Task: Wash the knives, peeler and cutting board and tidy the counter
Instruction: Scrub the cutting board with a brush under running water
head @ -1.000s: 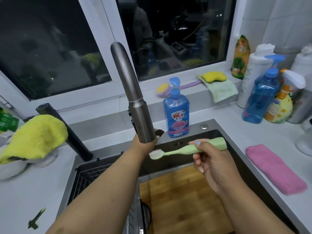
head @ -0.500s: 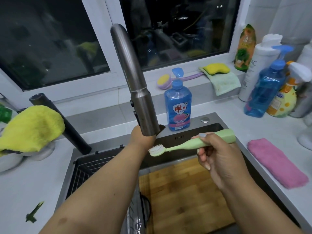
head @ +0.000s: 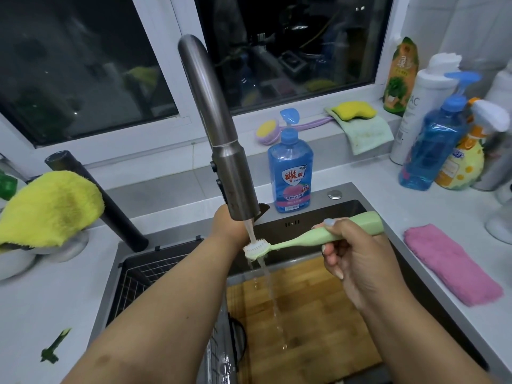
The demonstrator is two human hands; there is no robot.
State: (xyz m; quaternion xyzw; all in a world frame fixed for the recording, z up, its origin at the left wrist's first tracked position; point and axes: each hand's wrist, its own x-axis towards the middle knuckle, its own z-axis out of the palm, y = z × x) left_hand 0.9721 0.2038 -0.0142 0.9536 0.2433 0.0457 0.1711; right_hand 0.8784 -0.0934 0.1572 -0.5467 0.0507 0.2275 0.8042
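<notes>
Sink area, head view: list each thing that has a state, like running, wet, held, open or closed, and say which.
Faucet: running.
Green brush: held in the right hand, head under the stream.
Cutting board: lying in the sink, water landing on it.
Left hand: behind the spout, grip hidden.
Blue soap bottle: upright, cap flipped open.
Pink cloth: folded on the counter.

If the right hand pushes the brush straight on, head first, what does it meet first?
Likely the left forearm, just beyond the brush head under the tap stream; depth between them is unclear.
</notes>
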